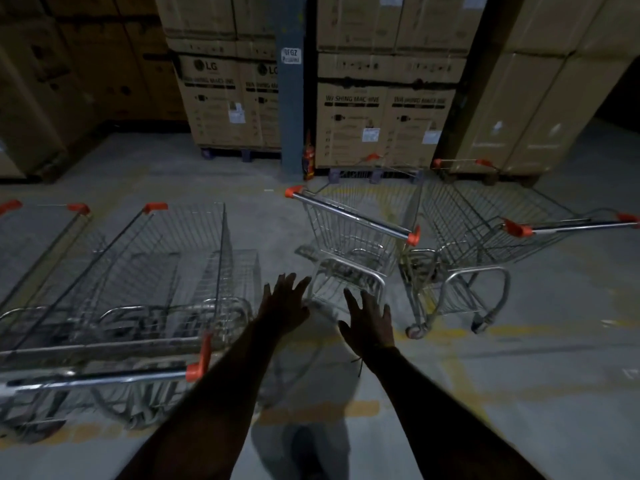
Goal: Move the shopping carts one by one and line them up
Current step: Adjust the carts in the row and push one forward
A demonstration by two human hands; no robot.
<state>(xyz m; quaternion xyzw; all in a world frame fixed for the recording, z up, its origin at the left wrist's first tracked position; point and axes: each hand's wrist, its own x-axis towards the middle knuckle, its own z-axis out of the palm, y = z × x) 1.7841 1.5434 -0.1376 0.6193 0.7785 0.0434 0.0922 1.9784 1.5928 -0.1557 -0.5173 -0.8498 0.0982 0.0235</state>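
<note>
The shopping cart (353, 237) nearest to my hands stands in the middle of the floor (519, 393), a little ahead of me, with its chrome handle (349, 211) turned toward me at a slant and orange caps on both ends. Just beside it on the right I see a second cart (485, 244), its basket close against the first one, and its handle (571, 226) points out to the right edge. On the left, a row of carts (121, 271) is already pushed together, one inside the other, and their handle (104, 377) lies near my left forearm.

My left hand (282, 306) and my right hand (372, 322) are both stretched forward, below the handle of the middle cart and apart from it. The fingers (298, 285) of both are spread and released; they hold nothing. A thin thread (358, 362) is around my right wrist.

Behind the carts, tall cardboard boxes (384, 123) marked as washing machines stand stacked on pallets, with a grey pillar (291, 109) between two stacks. Faded yellow lines (450, 334) run over the concrete floor. The light is dim.
</note>
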